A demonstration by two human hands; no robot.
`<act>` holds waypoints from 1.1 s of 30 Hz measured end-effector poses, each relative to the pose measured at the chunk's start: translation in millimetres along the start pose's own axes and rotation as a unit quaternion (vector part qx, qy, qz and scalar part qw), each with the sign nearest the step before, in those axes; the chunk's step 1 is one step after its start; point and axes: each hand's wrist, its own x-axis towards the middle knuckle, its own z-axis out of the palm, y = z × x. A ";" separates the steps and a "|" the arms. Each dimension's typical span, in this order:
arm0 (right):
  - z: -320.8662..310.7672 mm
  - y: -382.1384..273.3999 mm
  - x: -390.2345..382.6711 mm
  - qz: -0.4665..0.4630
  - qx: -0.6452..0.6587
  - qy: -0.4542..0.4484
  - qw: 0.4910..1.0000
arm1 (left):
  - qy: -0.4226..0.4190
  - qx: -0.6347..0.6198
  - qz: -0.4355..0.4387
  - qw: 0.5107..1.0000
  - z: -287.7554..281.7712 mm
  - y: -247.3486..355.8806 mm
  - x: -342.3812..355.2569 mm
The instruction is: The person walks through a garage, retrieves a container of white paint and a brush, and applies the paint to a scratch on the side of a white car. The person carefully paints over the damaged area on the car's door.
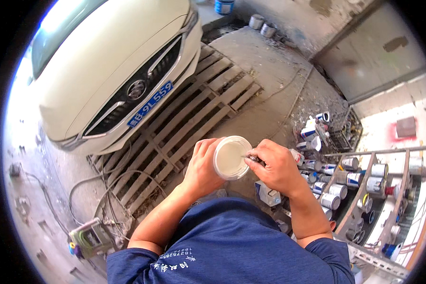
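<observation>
Against the left grip (204, 163) rests a tub (229, 177).

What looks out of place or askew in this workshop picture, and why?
The containers heaped beside the dark crate, at right, look askew: several lie tipped at odd angles, not standing. The white cup shows no visible spill.

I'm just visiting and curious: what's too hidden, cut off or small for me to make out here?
All in the head view:
Tool in the right hand: mostly covered by that hand, so its kind is unclear.
Some fingertips of the left hand: hidden behind the white cup.
Rear of the white car: cut off at the picture's upper left.
Labels on the cans at right: too small and blurred.
</observation>
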 end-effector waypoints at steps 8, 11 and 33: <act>54.6 -56.3 33.1 -0.017 0.043 -0.079 0.996 | 0.089 0.034 -0.032 0.995 -51.0 -26.7 -66.7; 84.4 -83.4 47.4 -0.034 0.075 -0.104 0.991 | 0.106 0.039 -0.058 0.992 -80.0 -39.6 -94.0; 312.8 -364.9 163.9 -0.223 0.100 -0.257 0.935 | 0.350 0.111 -0.181 0.912 -334.6 -126.5 -333.5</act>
